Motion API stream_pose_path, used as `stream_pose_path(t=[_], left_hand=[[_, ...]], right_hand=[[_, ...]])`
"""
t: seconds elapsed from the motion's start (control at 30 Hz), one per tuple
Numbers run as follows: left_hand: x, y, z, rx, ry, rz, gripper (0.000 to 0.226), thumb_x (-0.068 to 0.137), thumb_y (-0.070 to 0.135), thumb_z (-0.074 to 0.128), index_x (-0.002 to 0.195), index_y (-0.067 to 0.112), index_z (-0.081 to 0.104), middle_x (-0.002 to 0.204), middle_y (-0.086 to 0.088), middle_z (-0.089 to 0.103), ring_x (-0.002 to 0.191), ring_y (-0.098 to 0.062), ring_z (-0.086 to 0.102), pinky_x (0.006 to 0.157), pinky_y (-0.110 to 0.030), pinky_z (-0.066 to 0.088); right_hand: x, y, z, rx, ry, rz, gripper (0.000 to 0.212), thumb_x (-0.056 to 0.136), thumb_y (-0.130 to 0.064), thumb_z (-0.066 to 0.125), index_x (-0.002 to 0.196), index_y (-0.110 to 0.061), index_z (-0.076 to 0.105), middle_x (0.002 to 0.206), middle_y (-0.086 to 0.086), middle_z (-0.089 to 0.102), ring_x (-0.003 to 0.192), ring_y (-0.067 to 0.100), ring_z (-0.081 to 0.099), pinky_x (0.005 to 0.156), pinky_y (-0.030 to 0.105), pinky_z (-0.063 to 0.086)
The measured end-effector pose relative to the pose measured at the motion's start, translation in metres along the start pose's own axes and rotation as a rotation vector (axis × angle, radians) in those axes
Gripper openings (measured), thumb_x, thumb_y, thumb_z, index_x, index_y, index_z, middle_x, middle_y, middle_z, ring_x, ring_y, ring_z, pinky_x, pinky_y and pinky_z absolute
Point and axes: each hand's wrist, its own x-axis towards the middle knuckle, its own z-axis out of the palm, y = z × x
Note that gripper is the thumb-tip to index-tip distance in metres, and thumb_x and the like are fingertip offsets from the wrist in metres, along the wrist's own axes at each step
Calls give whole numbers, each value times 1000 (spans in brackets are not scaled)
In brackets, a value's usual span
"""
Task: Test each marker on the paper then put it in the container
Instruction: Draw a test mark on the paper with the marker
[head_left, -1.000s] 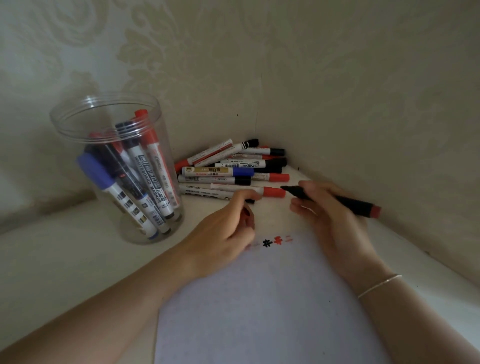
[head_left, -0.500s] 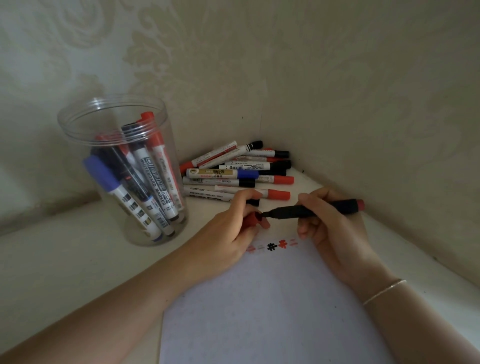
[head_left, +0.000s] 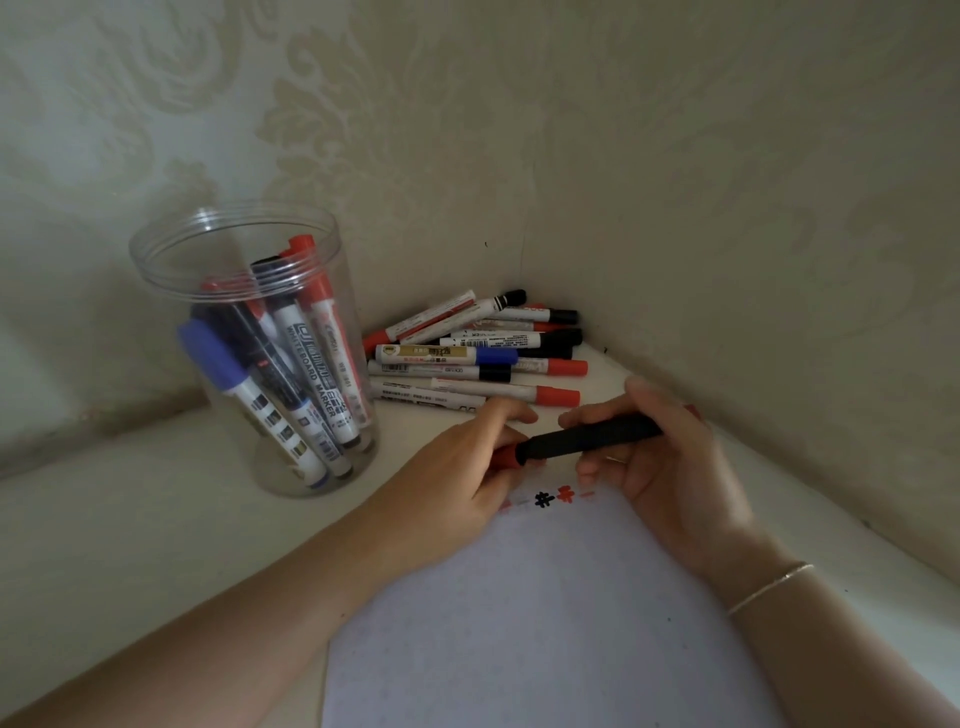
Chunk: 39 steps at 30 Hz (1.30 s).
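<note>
A person's right hand (head_left: 670, 467) grips the barrel of a black marker (head_left: 592, 439) over the top edge of a sheet of paper (head_left: 545, 623), while the left hand (head_left: 467, 467) pinches its red cap (head_left: 506, 457) at the marker's 9 o'clock end. The fingers (head_left: 511, 415) of both hands are curled around the pen, which lies nearly level and just above the red and black test marks (head_left: 556, 496) on the sheet; whether the cap is fully seated cannot be told.

At 10 o'clock from the hands stands a clear plastic container (head_left: 254, 353), open at the top and already holding several markers on end. At 12 o'clock a loose pile of markers (head_left: 478, 353) lies in the corner of the tabletop (head_left: 156, 519), against the papered wall (head_left: 623, 156).

The marker looks light, rigid and smooth-sided, so it should carry easily in one hand; a hold around mid-barrel, as the right hand has now, would likely keep it balanced for the drop into the container. The cap probably needs a firm push along the pen's axis to close. The container appears light and thin-walled and could tip if a marker is knocked against its rim rather than lowered in end first.
</note>
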Motion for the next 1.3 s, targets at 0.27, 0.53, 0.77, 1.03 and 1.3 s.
stream_pose_path(t=[0.27, 0.53, 0.77, 1.03, 1.3], left_hand=[[-3, 1, 1, 49, 111, 116, 26, 89, 27, 61, 113, 22, 53, 102, 11, 68, 90, -4, 61, 72, -19, 47], [-4, 3, -3, -170, 73, 9, 20, 89, 22, 64, 105, 25, 53, 93, 11, 72, 77, 1, 66, 68, -13, 49], [-3, 5, -4, -160, -26, 33, 18, 90, 39, 55, 104, 28, 50, 83, 12, 66, 69, -8, 63, 63, -28, 50], [-4, 6, -4, -152, 25, -11, 25, 81, 51, 56, 99, 33, 50, 80, 10, 68, 66, -13, 64, 64, -34, 51], [-5, 5, -3, -76, 33, 24, 17, 84, 48, 58, 89, 38, 46, 72, 11, 67, 63, -7, 62, 57, -19, 45]], right_hand=[[4, 1, 1, -19, 244, -71, 14, 92, -7, 55, 79, -8, 48, 59, 8, 54, 37, 19, 49, 38, 25, 42], [5, 6, -3, -179, 310, -149, 14, 90, -7, 60, 78, -8, 54, 59, 12, 50, 38, 18, 45, 40, 27, 37], [4, 2, -2, -102, 222, -121, 5, 85, -4, 60, 85, -3, 64, 66, 18, 53, 36, 21, 50, 36, 24, 41], [2, 3, 0, -170, 114, -83, 10, 83, -6, 62, 86, 2, 67, 69, 20, 63, 48, 28, 61, 49, 31, 53], [0, 4, 5, -362, 155, -140, 15, 83, -13, 68, 68, -10, 66, 48, 15, 51, 32, 25, 44, 37, 23, 33]])
